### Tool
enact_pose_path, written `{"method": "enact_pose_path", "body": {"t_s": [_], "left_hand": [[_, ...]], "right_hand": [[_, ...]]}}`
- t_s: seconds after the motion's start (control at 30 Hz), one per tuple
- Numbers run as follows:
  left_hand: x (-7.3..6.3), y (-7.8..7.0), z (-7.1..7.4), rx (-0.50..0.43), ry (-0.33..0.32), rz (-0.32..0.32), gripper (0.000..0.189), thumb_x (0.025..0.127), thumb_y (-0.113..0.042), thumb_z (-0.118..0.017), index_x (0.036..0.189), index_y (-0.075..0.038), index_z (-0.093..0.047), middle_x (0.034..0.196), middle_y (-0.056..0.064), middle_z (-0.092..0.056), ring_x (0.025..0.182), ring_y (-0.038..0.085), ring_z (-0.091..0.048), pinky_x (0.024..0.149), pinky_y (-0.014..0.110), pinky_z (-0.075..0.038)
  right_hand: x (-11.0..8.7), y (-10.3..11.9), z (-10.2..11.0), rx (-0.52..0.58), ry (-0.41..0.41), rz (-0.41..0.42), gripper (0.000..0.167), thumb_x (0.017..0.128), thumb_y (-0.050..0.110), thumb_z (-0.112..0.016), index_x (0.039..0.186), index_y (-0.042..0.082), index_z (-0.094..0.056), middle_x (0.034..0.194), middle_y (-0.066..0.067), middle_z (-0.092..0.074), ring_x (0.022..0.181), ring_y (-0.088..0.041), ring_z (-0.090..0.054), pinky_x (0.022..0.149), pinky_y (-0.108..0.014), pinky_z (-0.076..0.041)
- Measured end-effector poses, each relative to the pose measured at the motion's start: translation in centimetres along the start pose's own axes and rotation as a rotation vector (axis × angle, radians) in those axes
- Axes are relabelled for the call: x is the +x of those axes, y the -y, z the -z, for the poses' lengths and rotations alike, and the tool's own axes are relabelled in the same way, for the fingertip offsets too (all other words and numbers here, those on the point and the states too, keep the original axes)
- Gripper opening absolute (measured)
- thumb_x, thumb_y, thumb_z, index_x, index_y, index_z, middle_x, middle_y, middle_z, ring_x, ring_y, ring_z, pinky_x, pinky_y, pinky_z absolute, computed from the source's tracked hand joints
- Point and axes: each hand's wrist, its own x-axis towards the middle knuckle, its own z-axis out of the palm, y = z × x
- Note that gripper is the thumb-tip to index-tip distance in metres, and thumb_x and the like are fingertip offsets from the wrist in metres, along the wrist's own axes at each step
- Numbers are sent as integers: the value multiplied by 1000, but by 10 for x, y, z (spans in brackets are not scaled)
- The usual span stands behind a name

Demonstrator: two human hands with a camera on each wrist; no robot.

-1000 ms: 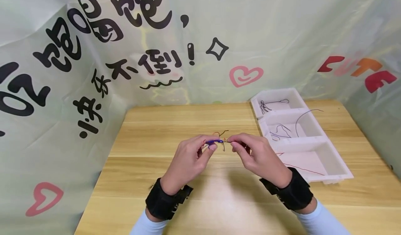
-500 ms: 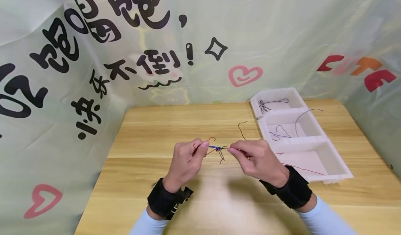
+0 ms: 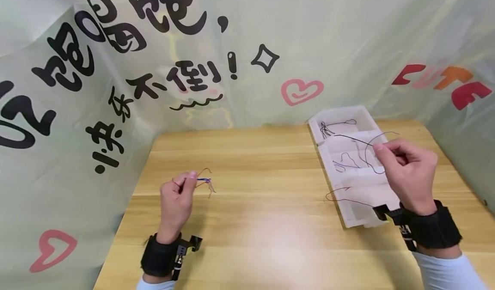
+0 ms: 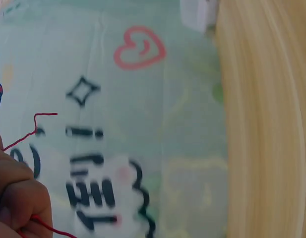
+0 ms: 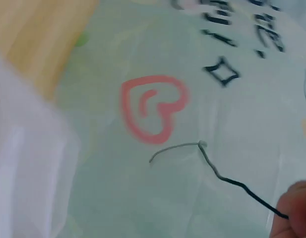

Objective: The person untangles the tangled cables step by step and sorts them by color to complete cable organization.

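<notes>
In the head view my left hand pinches a small twist of blue wire, with thin red wire sticking out around it. The left wrist view shows the blue loops at its left edge; part of the bundle is hidden by the fingers. Over the white divided tray, my right hand pinches a thin black wire between thumb and forefinger. That wire is kinked and its free end points left, away from the hand. The two hands are far apart.
The white tray stands at the right of the wooden table, with several dark, bluish and red wires in its compartments. A red wire loops over its left rim. A printed cloth hangs behind the table.
The hands were together at the bundle and have drawn apart. The black wire has come away with the right hand, which moved right over the tray; the left moved left with the bundle.
</notes>
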Motion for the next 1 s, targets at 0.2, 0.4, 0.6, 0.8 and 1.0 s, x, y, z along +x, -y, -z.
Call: {"method": "enact_pose_path", "body": {"t_s": [0.2, 0.4, 0.6, 0.8, 1.0], "left_hand": [[2, -11, -20, -136, 21, -109, 50, 99, 6, -56, 60, -12, -31, 55, -1, -23, 47, 9, -18, 44, 26, -13], [0, -19, -34, -152, 74, -94, 45, 100, 6, -55, 63, -13, -40, 56, -2, -29, 47, 11, -23, 46, 26, -18], [-3, -21, -48, -148, 147, -57, 31, 102, 1, -56, 73, -11, -60, 57, -4, -33, 46, 10, -26, 45, 24, -21], [-3, -23, -59, -189, 201, -58, 21, 102, 1, -56, 92, -7, -73, 64, -3, -47, 51, 8, -28, 46, 26, -24], [2, -25, -64, -231, 295, -79, 25, 103, 3, -51, 121, -2, -68, 61, -3, -38, 50, 9, -29, 45, 26, -24]], "right_hand": [[43, -19, -21, 554, -84, -113, 28, 88, -20, -44, 61, -20, -37, 51, -10, -34, 43, -16, -26, 42, -27, -17], [87, -62, -19, 453, 36, -344, 22, 95, -11, -53, 74, -18, -55, 60, -9, -47, 48, -17, -28, 43, -25, -23], [95, -115, -10, -225, 327, -395, 23, 100, 13, -63, 105, -9, -71, 81, 12, -65, 67, -11, -49, 63, -20, -41], [86, -145, -3, -530, 505, -328, 32, 104, 21, -58, 112, -9, -69, 97, -20, -67, 83, -28, -56, 74, -32, -42], [83, -143, -12, -784, 630, -352, 53, 106, 22, -49, 139, -19, -43, 136, -45, -39, 128, -59, -36, 102, -66, -30]]}}
